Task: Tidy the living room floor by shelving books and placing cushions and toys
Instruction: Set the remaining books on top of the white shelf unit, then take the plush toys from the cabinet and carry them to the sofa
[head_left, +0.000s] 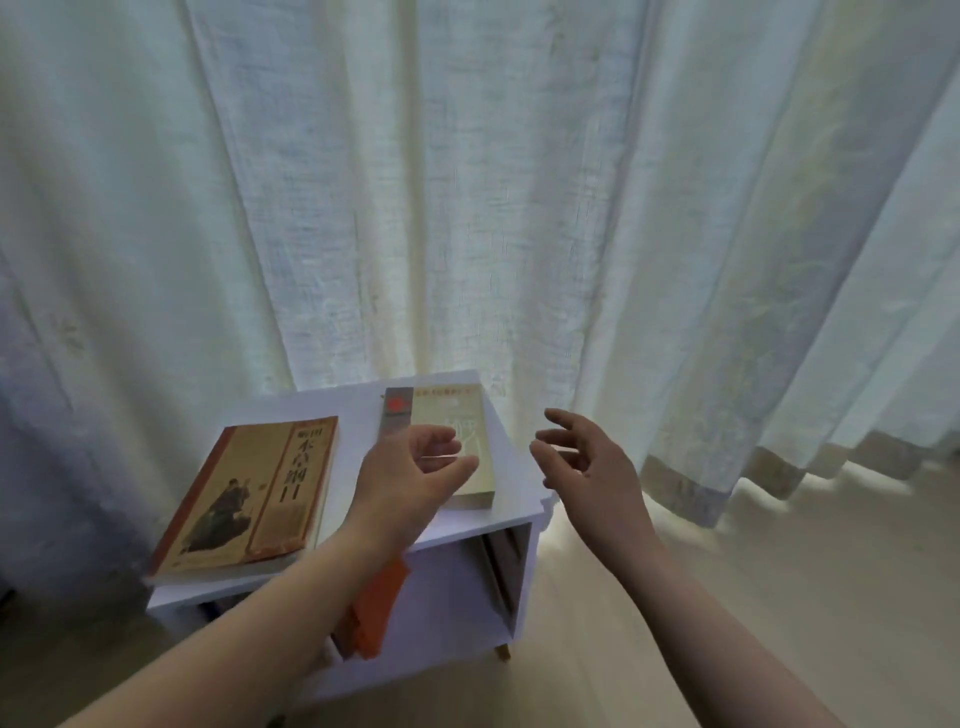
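Pale sheer curtain (467, 182), grey-beige band (685, 483) along hem

The shelf unit (358, 410) was smooth white board, nearly matt, and the one leg (503, 652) showing under it looked like pale wood. On top of it the brown book (249, 493) had a paper cover with a slight gloss and the cream book (457, 421) a duller one, while the orange books (376, 608) inside it looked matt. Behind it hung a curtain (467, 182) of thin, coarse-woven matt cloth, and the floor (753, 571) beside it looked like smooth pale wood.
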